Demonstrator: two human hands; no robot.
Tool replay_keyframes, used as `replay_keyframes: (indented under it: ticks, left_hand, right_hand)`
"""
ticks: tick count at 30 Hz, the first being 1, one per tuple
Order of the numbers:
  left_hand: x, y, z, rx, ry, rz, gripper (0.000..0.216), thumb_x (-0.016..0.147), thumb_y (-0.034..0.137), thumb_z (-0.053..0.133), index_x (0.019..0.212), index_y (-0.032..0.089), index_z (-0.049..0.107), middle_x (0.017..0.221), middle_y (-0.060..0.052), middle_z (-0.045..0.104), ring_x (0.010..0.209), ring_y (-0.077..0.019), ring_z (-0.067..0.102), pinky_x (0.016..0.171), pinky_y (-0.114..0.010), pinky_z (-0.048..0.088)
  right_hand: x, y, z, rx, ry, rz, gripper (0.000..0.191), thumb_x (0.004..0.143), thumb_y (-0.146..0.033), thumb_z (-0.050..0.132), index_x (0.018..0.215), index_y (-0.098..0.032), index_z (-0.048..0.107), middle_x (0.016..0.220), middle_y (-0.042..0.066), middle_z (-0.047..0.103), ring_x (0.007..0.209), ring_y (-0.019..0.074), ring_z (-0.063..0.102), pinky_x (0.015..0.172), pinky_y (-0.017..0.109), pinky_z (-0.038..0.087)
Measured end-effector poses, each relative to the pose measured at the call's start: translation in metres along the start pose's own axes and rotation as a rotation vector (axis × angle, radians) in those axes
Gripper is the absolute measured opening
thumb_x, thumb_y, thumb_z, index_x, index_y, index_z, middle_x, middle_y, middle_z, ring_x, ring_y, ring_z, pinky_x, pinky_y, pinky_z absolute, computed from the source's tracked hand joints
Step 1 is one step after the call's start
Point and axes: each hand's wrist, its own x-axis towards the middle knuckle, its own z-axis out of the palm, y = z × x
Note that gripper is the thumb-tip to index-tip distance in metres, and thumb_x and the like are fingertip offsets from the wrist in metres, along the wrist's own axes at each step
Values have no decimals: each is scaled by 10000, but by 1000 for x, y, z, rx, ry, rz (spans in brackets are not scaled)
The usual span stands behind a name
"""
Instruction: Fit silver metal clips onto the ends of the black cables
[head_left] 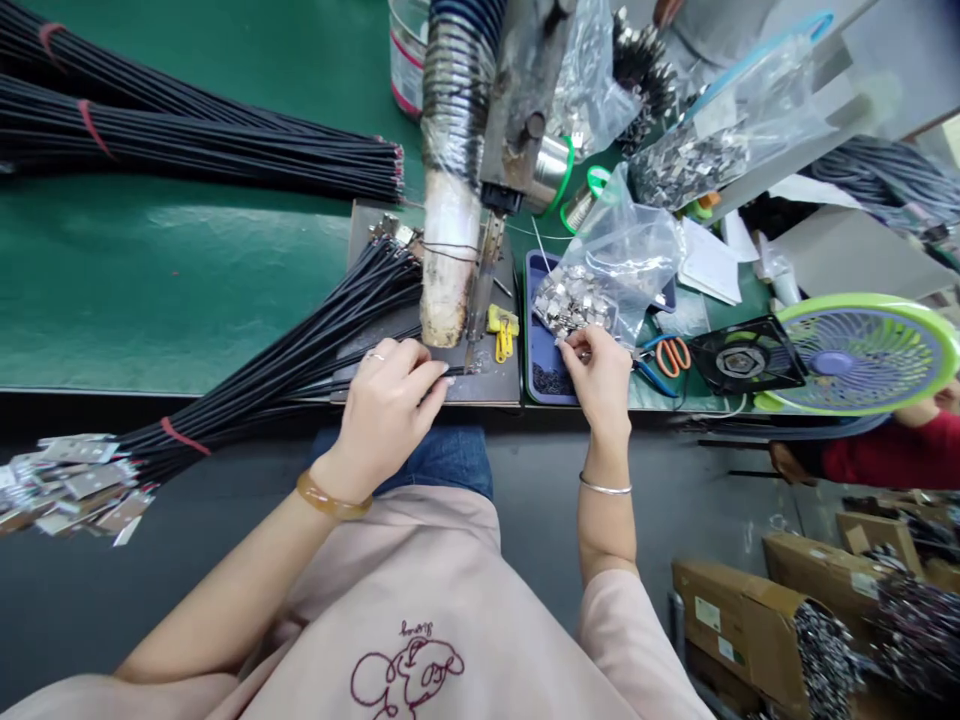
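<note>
My left hand [390, 405] is pinched on a black cable [454, 370], whose end points right, below the tip of a soldering iron [486, 270]. A bundle of black cables [300, 320] runs under and behind this hand, with flat metal connectors [82, 485] at its lower left end. My right hand [600, 372] is closed at the near side of a purple tray [531, 330]. Thumb and index finger meet beside a clear bag of small metal connectors [577, 300]; whatever they hold is too small to make out. Tiny black pieces [551, 380] lie in the tray's near part.
A wrapped extraction hose [448, 210] hangs beside the iron. A yellow clip [503, 332] lies on the board. Right of the tray are orange-handled pliers [673, 355], a small black fan [748, 355] and a green fan [862, 355]. Solder spools [551, 172] and cable bundles [225, 130] stand farther back.
</note>
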Motion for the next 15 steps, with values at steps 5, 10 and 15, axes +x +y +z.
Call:
replay_keyframes:
  ticks: [5,10,15]
  left_hand:
    - [-2,5,1,-7,-70,-60,235,979,156,494,858,175,695,875,-109,679,846,-269,581,794,-414,484]
    - [-3,11,-8,-116,35,-34,187,972,157,517,913,154,695,827,-92,714,811,-239,619,809,-383,498]
    - [-6,21,-23,-270,-30,98,129,949,172,600,904,156,720,772,-48,735,694,-162,626,717,-289,504]
  right_hand:
    - [3,-5,1,4,-97,-53,152,812,-178,606,713,-232,505,762,-9,580,704,159,571,708,305,425]
    - [-2,-8,6,-15,-15,-26,160,823,-193,608,711,-235,502,706,-19,566,679,161,555,717,320,447]
    - [-11,-20,7,200,142,40,168,857,-239,644,732,-237,530,745,-7,626,633,148,553,643,325,483]
